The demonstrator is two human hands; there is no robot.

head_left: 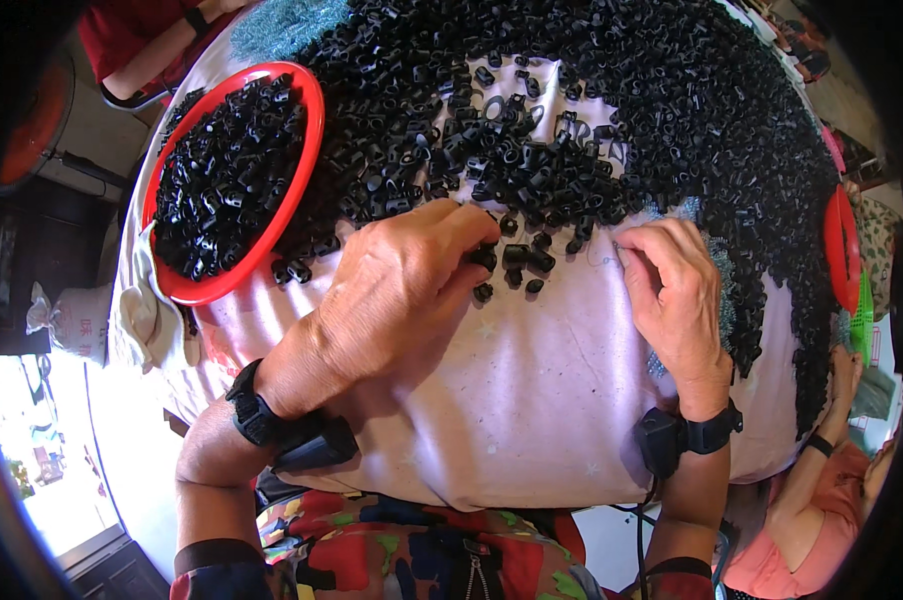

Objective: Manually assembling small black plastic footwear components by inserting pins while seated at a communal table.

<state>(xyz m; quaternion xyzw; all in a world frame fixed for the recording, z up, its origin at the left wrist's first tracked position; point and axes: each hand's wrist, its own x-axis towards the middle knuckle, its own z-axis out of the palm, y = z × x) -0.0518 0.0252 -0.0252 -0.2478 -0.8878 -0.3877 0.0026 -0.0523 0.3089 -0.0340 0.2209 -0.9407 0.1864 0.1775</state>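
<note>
My left hand [392,275] reaches in over the pink cloth and pinches a small black plastic piece [484,256] between thumb and forefinger. A few loose black plastic pieces [527,257] lie beside its fingertips. To the right, my right hand [677,285] is closed, with thumb and forefinger nearly together. What it holds, if anything, is too small to make out. Under and beside that hand lies a heap of small bluish springs or coils [727,300], partly covered by the hand. A large pile of black plastic pieces [542,175] spreads beyond both hands.
A red basin [317,125] full of black pieces stands at the left. More bluish coils [277,30] lie at the far left. Another red basin [840,250] is at the right edge. Other people's arms [162,60] show at the far left and lower right [807,490].
</note>
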